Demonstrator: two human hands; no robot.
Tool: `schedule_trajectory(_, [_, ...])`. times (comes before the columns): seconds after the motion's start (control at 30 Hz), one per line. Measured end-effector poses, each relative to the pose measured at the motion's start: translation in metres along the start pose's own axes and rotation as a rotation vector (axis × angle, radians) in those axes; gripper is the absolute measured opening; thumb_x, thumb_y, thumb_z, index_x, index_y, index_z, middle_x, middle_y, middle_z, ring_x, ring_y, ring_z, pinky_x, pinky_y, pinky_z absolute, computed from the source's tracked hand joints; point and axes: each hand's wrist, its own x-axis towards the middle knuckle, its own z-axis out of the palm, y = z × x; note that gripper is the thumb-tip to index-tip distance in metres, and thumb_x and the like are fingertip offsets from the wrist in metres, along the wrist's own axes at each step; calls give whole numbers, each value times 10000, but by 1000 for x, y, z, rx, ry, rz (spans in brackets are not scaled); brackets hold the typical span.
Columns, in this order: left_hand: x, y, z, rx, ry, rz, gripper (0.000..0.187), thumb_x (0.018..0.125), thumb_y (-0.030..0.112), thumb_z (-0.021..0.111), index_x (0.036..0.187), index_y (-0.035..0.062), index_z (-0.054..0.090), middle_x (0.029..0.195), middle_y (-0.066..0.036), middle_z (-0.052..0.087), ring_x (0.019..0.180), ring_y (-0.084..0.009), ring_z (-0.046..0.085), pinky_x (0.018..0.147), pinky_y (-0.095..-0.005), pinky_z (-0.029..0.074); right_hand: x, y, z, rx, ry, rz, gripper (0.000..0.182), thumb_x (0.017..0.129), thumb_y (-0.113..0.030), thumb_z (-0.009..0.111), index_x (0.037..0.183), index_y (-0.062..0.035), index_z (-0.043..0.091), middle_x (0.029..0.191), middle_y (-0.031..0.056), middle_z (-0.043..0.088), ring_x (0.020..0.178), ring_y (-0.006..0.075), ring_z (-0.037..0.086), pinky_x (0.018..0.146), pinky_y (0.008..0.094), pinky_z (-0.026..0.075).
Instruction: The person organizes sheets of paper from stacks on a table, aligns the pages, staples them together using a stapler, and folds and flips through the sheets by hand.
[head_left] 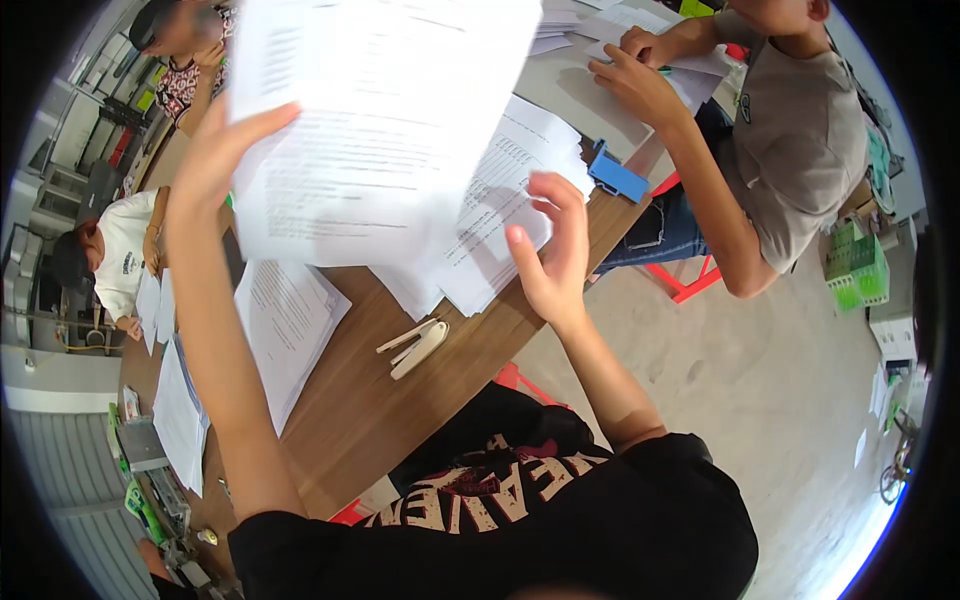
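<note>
My left hand [215,150] grips printed sheets of paper [370,140] by their left edge, thumb across the front, and holds them up above the table. My right hand [557,250] is empty, with thumb and fingers apart and slightly curled, close over a fanned stack of printed pages [485,245]. The raised sheets partly cover that stack. A cream-coloured stapler [415,348] lies on the wooden table [385,420] just below the stack. Left of it rests another pile of printed paper [285,330].
A blue tool [618,175] lies at the table's right edge beside the stack. Across the corner, a person in a grey shirt [800,130] handles papers. Two more people are at the left, one in a white shirt [125,250]. More papers [180,420] lie at the far left.
</note>
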Motion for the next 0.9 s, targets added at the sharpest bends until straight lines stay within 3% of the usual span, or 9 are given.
schedule_trajectory(0.13, [-95, 6, -19, -55, 363, 45, 715, 714, 105, 764, 1306, -72, 403, 1212, -166, 540, 1086, -245, 547, 944, -339, 417, 33, -36, 35, 419, -202, 125, 732, 769, -173, 747, 1363, -23, 347, 1365, 146, 413, 1219, 262, 464, 962, 393, 415])
schedule_trajectory(0.2, [-143, -16, -34, -97, 498, 56, 724, 713, 83, 758, 1316, -72, 389, 1228, -159, 527, 1108, -243, 530, 965, -347, 403, 44, -50, 58, 755, -556, 151, 778, 778, -150, 749, 1397, -26, 295, 1334, 137, 465, 1212, 224, 479, 933, 370, 444])
schedule_trajectory(0.3, [-224, -43, -51, -250, 695, 40, 711, 725, 48, 740, 1325, -75, 378, 1259, -148, 504, 1133, -235, 509, 988, -357, 391, 44, -83, 78, 986, -939, 374, 706, 797, -100, 729, 1384, -29, 342, 1232, 123, 556, 1125, 187, 541, 906, 340, 463])
schedule_trajectory(0.4, [-296, -57, -59, -279, 815, -10, 690, 743, 30, 723, 1329, -73, 374, 1277, -143, 491, 1137, -233, 505, 990, -355, 390, 9, -96, 114, 1014, -1066, 180, 566, 834, -101, 684, 1330, -25, 422, 1133, 123, 624, 1065, 172, 576, 883, 325, 478])
schedule_trajectory(0.53, [-352, -53, -29, -284, 959, -130, 620, 784, 5, 690, 1319, -73, 385, 1272, -141, 494, 1122, -220, 508, 972, -344, 402, -30, -136, 134, 812, -1142, 113, 436, 865, -90, 621, 1269, -9, 480, 1097, 169, 633, 1039, 245, 610, 878, 338, 474])
schedule_trajectory(0.63, [-378, -57, -8, -306, 993, -118, 582, 809, 8, 676, 1309, -79, 390, 1272, -145, 493, 1118, -212, 503, 959, -334, 405, -49, -160, 143, 564, -959, -90, 425, 860, -43, 553, 1271, 9, 460, 1056, 256, 600, 1004, 397, 576, 846, 360, 470])
schedule_trajectory(0.7, [-388, -63, 6, -347, 993, -69, 568, 820, 15, 672, 1304, -83, 391, 1273, -148, 491, 1117, -209, 499, 953, -327, 405, -55, -171, 136, 525, -1001, -50, 422, 862, -48, 557, 1269, 6, 462, 1060, 240, 611, 990, 376, 596, 838, 358, 472])
schedule_trajectory(0.77, [-396, -79, 20, 26, 1024, -133, 533, 835, 38, 666, 1285, -83, 409, 1265, -154, 495, 1122, -204, 489, 944, -320, 400, -63, -176, 129, 480, -1045, -9, 420, 864, -54, 561, 1268, 4, 463, 1064, 225, 621, 976, 355, 616, 829, 357, 475])
schedule_trajectory(0.9, [-412, -127, 26, -57, 910, -54, 469, 850, 64, 657, 1250, -70, 453, 1226, -146, 521, 1100, -201, 499, 935, -320, 401, -89, -140, 125, 486, -1086, 122, 336, 871, -67, 577, 1195, 6, 528, 1039, 172, 648, 913, 270, 646, 789, 352, 487])
